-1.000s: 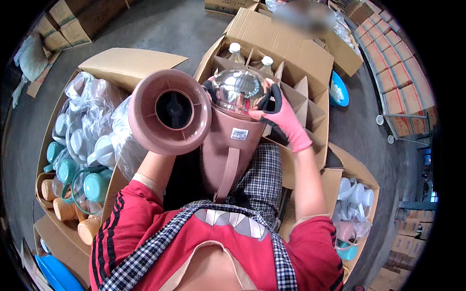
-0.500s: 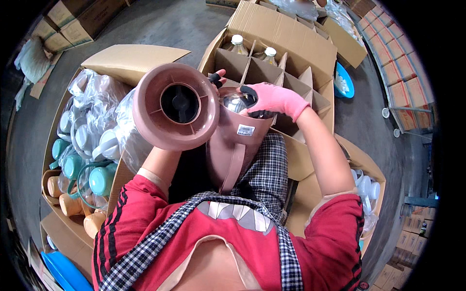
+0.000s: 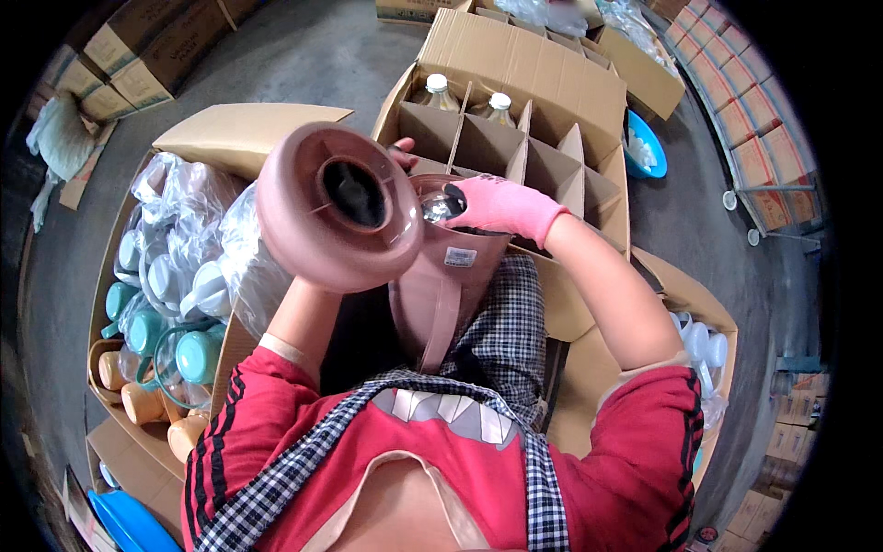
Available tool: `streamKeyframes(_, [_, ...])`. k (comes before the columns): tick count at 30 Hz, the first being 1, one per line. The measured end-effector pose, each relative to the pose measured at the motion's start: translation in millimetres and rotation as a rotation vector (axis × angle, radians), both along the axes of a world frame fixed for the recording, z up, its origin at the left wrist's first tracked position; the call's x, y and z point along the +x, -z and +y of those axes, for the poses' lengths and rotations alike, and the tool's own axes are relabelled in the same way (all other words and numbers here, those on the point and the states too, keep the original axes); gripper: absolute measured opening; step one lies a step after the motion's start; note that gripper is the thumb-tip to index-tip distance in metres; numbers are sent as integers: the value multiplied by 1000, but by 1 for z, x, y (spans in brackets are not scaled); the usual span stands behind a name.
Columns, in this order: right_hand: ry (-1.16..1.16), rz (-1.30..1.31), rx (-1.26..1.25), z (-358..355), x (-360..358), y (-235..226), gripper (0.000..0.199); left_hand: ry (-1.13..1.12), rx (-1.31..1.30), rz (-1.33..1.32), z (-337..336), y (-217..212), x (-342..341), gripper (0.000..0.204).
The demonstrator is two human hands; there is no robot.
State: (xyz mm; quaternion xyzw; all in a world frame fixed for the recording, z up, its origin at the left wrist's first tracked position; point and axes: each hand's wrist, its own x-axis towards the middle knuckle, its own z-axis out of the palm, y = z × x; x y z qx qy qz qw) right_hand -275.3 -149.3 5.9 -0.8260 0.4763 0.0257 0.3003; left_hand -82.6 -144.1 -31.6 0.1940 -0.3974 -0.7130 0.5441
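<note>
A dusty-pink round plastic part (image 3: pixel 303 212) with a dark central opening is held up by my left hand (image 3: pixel 402 154), which is mostly hidden behind it. A few of its fingertips show past the far right edge. Just right of it, a matching plastic jug body (image 3: pixel 426 304) with a side handle and a white label leans over my lap. My right hand (image 3: pixel 501 210), in a pink glove with black fingertips, reaches into the jug's mouth. Its fingers are bent against a silvery, shiny liner (image 3: pixel 436 208) inside.
Ahead stands a divided carton (image 3: pixel 487 143) with two white-topped bottles (image 3: pixel 499 110). An open carton (image 3: pixel 248 115) on the left holds bagged grey, teal and orange cups (image 3: pixel 200 354). Blue basins (image 3: pixel 647 147) sit far right and near left; stacked cartons (image 3: pixel 759 120) line the right.
The round part has tilted, turning its opening toward the right. My right hand has moved slightly left and its fingers sit lower in the jug's mouth.
</note>
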Motion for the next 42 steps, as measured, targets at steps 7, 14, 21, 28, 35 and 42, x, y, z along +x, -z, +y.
streamKeyframes(7, [551, -1482, 314, -17, -28, -18, 70, -667, -714, -293, -34, -25, -9, 49])
streamKeyframes(14, [499, -1378, -37, -36, -60, 67, 70, 141, -454, -372, -55, 16, -1, 84])
streamKeyframes(21, [662, -1411, 74, -9, -52, 104, 58, 33, -381, -620, -24, 28, -5, 78])
streamKeyframes(28, [600, -1678, 724, -27, -63, 112, 40, -320, -716, -1263, 17, 6, -30, 84])
streamKeyframes(35, [725, -1484, 346, -9, -50, 98, 44, 68, -404, -899, -22, 10, -1, 79])
streamKeyframes(42, [663, -1674, 575, -21, -63, 103, 44, -331, -670, -1304, 27, 13, -36, 71])
